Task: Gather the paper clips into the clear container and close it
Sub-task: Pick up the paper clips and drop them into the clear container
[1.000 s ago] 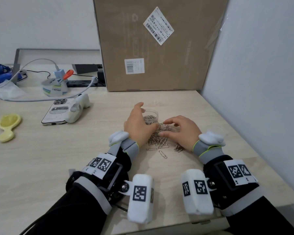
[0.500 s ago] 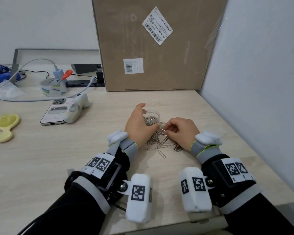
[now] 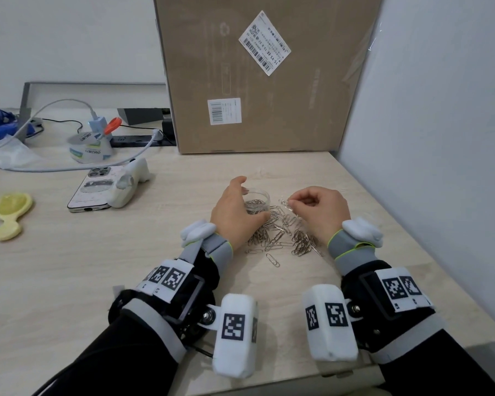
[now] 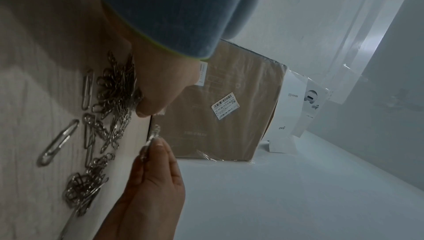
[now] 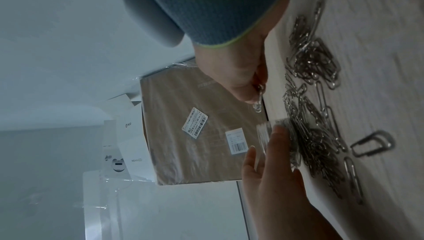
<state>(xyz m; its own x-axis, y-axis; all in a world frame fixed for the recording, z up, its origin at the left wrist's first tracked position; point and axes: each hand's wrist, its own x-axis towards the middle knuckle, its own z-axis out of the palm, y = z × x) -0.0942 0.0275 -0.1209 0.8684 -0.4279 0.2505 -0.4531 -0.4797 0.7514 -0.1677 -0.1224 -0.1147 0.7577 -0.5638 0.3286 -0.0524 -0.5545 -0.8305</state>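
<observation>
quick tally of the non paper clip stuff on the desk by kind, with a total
cardboard box: 1
clear container: 1
phone: 1
yellow brush: 1
tape roll: 1
power strip: 1
total: 6
The loose paper clips are too tangled to count.

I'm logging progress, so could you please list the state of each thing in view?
clear container: open, upright, partly filled with clips
paper clips: mostly loose on the desk
left hand: cupped round container
right hand: pinching clips, raised
phone: face down
</observation>
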